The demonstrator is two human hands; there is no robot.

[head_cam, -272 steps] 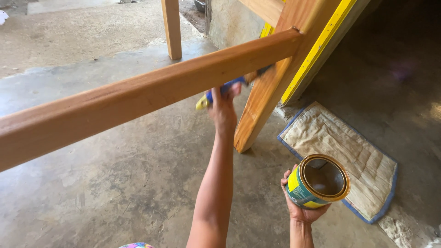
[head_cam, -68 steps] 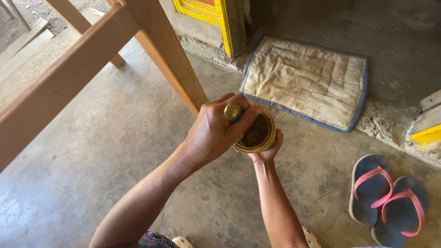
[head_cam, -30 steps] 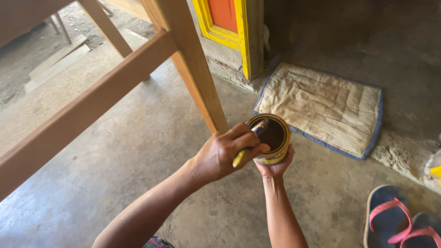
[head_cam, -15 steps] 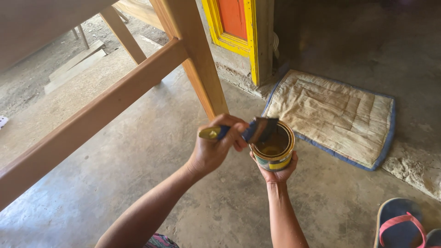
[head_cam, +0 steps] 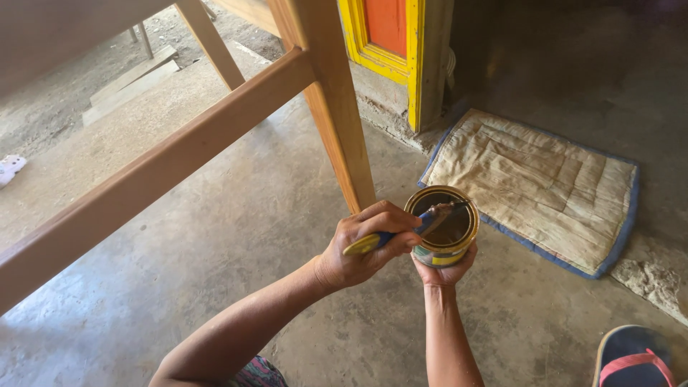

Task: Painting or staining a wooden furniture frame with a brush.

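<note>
My left hand [head_cam: 362, 246] grips a paintbrush [head_cam: 401, 233] with a blue and yellow handle. Its bristles lie across the rim of an open round can [head_cam: 443, 223] with dark liquid inside. My right hand [head_cam: 438, 271] cups that can from below and holds it over the concrete floor. A wooden frame stands just behind: its upright leg [head_cam: 342, 122] is a little beyond my left hand, and a long rail [head_cam: 158, 170] runs from the leg towards the lower left.
A quilted beige mat with blue edging [head_cam: 537, 188] lies on the floor to the right. Behind the leg stands a yellow and orange door frame [head_cam: 398, 39]. A blue sandal with pink straps [head_cam: 634, 358] is at the bottom right. Wooden planks [head_cam: 129, 82] lie outside at the upper left.
My left hand has swung the paintbrush down from above the can's left side, so its bristles now rest across the can's rim. The view shifted slightly left.
</note>
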